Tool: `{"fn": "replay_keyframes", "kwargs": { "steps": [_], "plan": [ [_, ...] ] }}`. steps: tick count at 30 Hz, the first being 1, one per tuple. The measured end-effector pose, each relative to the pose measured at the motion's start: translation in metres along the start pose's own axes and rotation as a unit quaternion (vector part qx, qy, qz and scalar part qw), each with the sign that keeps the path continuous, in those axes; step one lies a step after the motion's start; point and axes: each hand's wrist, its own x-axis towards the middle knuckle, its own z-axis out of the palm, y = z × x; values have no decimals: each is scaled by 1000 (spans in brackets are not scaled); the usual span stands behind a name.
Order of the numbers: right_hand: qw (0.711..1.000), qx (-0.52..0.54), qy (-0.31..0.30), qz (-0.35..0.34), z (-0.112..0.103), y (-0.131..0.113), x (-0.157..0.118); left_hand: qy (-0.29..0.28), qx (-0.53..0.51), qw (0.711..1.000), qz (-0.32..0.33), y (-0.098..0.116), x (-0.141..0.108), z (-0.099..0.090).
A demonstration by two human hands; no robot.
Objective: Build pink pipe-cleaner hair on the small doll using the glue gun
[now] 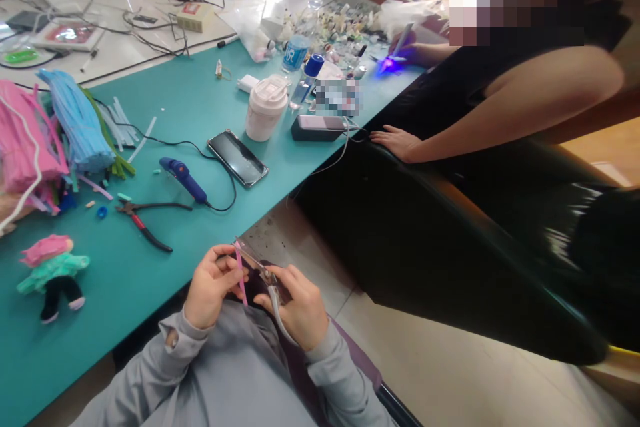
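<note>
From where I stand, the left hand [211, 288] pinches a narrow, soft-looking pink strip [243, 291] nearly upright, off the near edge of the flat teal tabletop [130, 307]. The right hand [303, 305] grips metal scissors with pale grey handles [269, 277], blades beside the strip's upper end. I'd judge the trimming unfinished; whether anything is cut through, I can't tell. At left, a small pink-haired doll in ruffled mint [56, 273] looks complete. Beyond it, thick bundles of pink strips [30, 147] and light-blue strips [83, 123] seem largely unused.
</note>
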Motion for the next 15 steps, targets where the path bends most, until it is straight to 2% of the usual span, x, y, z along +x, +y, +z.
{"fn": "replay_keyframes", "kwargs": {
  "steps": [15],
  "plan": [
    [1000,-3,7,-8,4,1,-1,-6,9,1000,3,0,0,1]
  ]
}}
